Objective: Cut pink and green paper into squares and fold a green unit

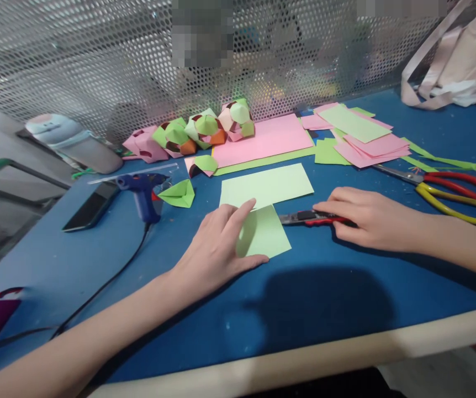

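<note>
My left hand (217,243) rests with fingers apart on a small light green paper piece (266,235), covering its left part. In my right hand (356,217) is a utility knife (310,217) with a red and black handle. Its tip points left and meets the right edge of the small piece. Just behind lies a larger light green paper strip (273,182). Whether the small piece is folded under my left hand I cannot tell.
Left stand a blue glue gun (141,193), a phone (91,207) and a folded green paper (179,193). Several paper shapes (175,138) line the mesh panel beside a pink sheet (266,141). Right are paper pieces (370,146) and large scissors (449,190).
</note>
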Available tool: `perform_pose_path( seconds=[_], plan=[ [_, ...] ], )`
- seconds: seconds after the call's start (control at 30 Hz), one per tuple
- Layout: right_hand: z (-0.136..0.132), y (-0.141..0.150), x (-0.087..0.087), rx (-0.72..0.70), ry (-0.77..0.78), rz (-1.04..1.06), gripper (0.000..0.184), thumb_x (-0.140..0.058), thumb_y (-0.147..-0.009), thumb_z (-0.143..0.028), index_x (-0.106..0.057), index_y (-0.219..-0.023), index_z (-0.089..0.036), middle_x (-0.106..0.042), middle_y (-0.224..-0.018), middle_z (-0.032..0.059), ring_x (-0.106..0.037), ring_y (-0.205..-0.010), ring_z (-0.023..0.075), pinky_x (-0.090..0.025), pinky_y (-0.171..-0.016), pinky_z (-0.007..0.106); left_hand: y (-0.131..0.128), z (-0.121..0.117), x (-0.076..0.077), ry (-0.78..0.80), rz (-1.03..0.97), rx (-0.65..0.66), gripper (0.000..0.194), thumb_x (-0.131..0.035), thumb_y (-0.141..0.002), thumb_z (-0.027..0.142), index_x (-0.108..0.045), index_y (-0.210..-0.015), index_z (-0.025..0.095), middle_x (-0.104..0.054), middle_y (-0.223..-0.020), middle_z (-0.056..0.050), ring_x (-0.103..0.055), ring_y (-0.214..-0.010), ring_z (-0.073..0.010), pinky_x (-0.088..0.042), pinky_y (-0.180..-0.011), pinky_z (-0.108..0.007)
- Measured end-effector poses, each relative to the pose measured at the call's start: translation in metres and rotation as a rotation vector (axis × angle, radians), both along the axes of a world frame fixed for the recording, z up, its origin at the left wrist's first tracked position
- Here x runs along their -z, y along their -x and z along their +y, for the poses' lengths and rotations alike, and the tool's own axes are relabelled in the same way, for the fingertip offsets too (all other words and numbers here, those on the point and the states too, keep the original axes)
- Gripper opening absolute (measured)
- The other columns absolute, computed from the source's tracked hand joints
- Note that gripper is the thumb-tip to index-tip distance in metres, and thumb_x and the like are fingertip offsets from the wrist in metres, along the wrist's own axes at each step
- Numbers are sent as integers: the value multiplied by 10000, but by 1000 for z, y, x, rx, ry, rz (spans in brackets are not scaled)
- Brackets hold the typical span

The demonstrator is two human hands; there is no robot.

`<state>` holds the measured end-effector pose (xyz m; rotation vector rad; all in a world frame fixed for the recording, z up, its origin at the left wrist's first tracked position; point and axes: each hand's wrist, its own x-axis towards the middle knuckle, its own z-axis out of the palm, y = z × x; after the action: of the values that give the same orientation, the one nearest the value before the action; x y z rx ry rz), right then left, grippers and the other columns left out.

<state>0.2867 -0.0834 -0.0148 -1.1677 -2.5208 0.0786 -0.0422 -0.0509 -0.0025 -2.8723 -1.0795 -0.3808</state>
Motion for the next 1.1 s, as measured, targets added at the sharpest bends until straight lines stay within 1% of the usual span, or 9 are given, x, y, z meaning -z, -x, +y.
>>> perform_pose_path(
  seconds=[0.1,0.17,0.27,0.33,0.43,0.6,0.7,0.87,1.1],
  plan=[
    [-14,-5,2,-39,14,-20,374,-472,-945,-233,-639,-1271,-157,-638,-1026,124,-619,-901,233,-488,-786,359,0,0,0,-9,17,-20,945,-607,-855,676,-192,-1567,214,-535,-1144,-128,-574,-1029,-307,-519,-916,-492],
    [-19,-8,2,-42,27,-9,375,-478,-955,-256,-637,-1279,-156,-640,-1029,126,-619,-904,235,-492,-786,362,0,1,-2,-50,30,-16,982,-583,-841,720,-187,-1575,201,-533,-1274,-177,-551,-1166,-365,-453,-1014,-576],
    [-24,-11,2,-46,22,11,374,-485,-965,-277,-641,-1281,-153,-647,-1039,136,-618,-917,244,-498,-790,374,1,5,-6,-122,75,42,892,-534,-874,719,-259,-1564,226,-338,-1573,-198,-328,-1442,-437,-222,-1162,-666],
    [-28,-12,2,-54,9,11,369,-482,-975,-278,-640,-1282,-148,-649,-1041,138,-617,-919,245,-502,-784,377,2,11,-8,-127,118,132,686,-499,-953,614,-360,-1525,261,-229,-1653,-136,-199,-1516,-403,-155,-1204,-631],
    [-34,-13,2,-74,-6,16,357,-482,-985,-265,-634,-1285,-144,-651,-1049,138,-617,-918,237,-505,-774,366,1,21,-5,-65,152,291,482,-447,-1022,468,-462,-1465,279,-237,-1660,-82,-159,-1543,-328,-173,-1233,-556],
    [-41,-16,3,-96,-29,34,343,-513,-983,-265,-639,-1275,-138,-659,-1048,138,-605,-934,242,-507,-780,370,-5,28,9,100,160,454,429,-363,-1062,351,-487,-1457,240,-301,-1635,-78,-179,-1543,-284,-221,-1236,-547],
    [-43,-14,4,-90,-26,50,335,-508,-992,-269,-651,-1258,-125,-654,-1051,142,-598,-930,238,-509,-783,372,-7,28,14,161,151,465,423,-354,-1065,288,-477,-1464,216,-348,-1614,-78,-229,-1530,-273,-244,-1234,-549],
    [-47,-11,7,-59,2,73,340,-499,-996,-262,-655,-1265,-126,-648,-1061,140,-595,-936,235,-513,-790,374,-8,27,15,195,133,459,421,-375,-1059,269,-479,-1462,207,-383,-1595,-78,-255,-1522,-268,-248,-1236,-554],
    [-52,-10,9,-40,45,131,334,-504,-996,-270,-656,-1275,-167,-653,-1047,124,-590,-940,232,-518,-780,381,-8,26,13,213,115,447,424,-392,-1052,287,-488,-1464,252,-405,-1583,-67,-290,-1509,-275,-274,-1223,-568]
  ],
)
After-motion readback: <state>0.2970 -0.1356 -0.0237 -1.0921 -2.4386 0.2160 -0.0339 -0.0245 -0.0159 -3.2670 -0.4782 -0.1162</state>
